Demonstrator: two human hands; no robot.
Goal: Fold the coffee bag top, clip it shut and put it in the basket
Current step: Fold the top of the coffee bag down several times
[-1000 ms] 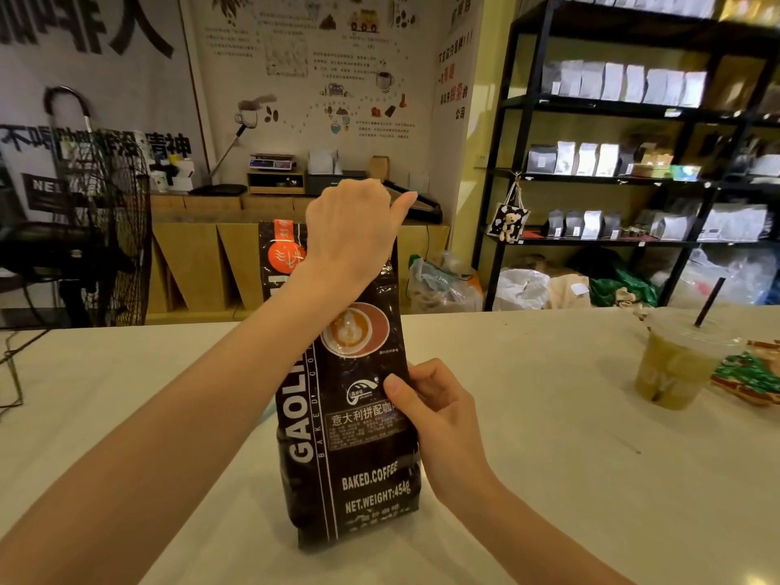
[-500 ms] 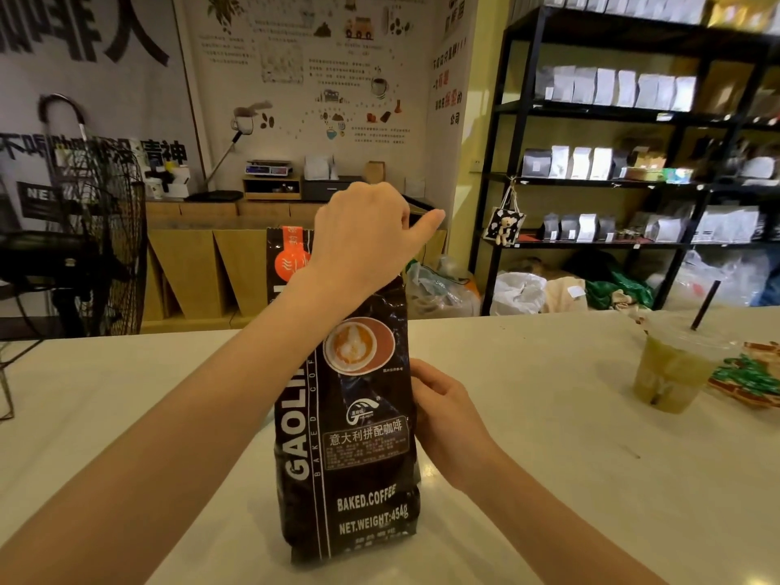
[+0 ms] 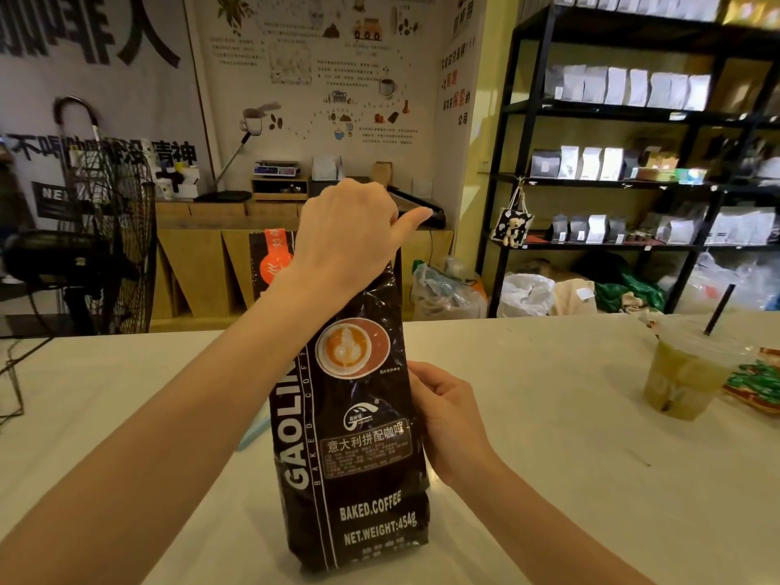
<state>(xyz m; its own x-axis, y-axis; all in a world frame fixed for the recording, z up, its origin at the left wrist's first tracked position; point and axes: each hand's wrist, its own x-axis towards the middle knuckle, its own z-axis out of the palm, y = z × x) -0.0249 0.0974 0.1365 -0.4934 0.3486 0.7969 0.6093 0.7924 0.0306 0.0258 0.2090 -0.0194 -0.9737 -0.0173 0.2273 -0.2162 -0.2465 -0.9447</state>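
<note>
A tall black coffee bag [image 3: 358,458] with white lettering and a latte picture stands upright on the white counter [image 3: 548,479]. My left hand [image 3: 350,238] is closed over the bag's top; its fingers are hidden behind the bag and the thumb sticks out to the right. My right hand [image 3: 451,420] grips the bag's right edge at mid-height, fingers curled behind it. A pale blue object [image 3: 254,432] lies on the counter just behind the bag's left side, mostly hidden; I cannot tell whether it is the clip. No basket is clearly visible.
An iced drink cup with a black straw [image 3: 683,373] and a colourful packet [image 3: 755,382] stand at the right edge of the counter. A thin wire frame [image 3: 12,386] pokes in at the left edge. A floor fan [image 3: 97,247] and black shelves [image 3: 633,179] lie beyond.
My right hand has slid from the bag's front face round to its right edge. My left thumb has stretched outward. The bag stays upright in the same spot.
</note>
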